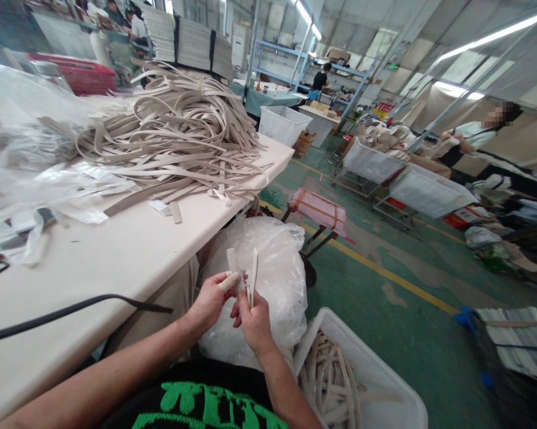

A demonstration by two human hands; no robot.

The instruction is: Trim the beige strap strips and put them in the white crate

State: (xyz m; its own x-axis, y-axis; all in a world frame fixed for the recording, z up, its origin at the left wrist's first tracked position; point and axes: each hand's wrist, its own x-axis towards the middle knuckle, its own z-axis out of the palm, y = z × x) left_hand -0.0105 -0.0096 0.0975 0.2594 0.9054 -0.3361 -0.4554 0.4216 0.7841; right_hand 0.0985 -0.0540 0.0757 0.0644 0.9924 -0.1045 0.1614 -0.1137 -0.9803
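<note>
Strips (255, 268): two pale, narrow ends, held at the centre of the head view, over the bag (280, 256); whether they belonged to one folded piece or to two could not be told.
Left hand (214, 300): thumb and fingers pinched on the lower part of the left-hand end; pale wrap (230, 281) on one digit.
Right hand (255, 320): fingers curled around the base of the right-hand end; fingertips close to those of the left hand, contact not made out.
Axis: both ends stood up out of the grasp, long axes pointing away from the wearer's body; bases close together, tops apart, one leaning slightly left, the other slightly right.
Nearer hand: each end rose from its own hand; the right hand sat slightly closer to the body.
Pile (197, 125): long pale straps, tangled, on the table (116, 253), ahead and to the left, well apart from both hands.
Dark strap (85, 307): across the table, its tip past the edge, near the left forearm.
Plastic (22, 113): clear sheeting, beside the pile.
Tub (391, 372): white, low on the right hand's side, pale offcuts (328, 369) inside.
Stand (317, 210): pink-topped, beyond the bag.
Co-worker (476, 134): at far right, behind white bins (373, 162).
</note>
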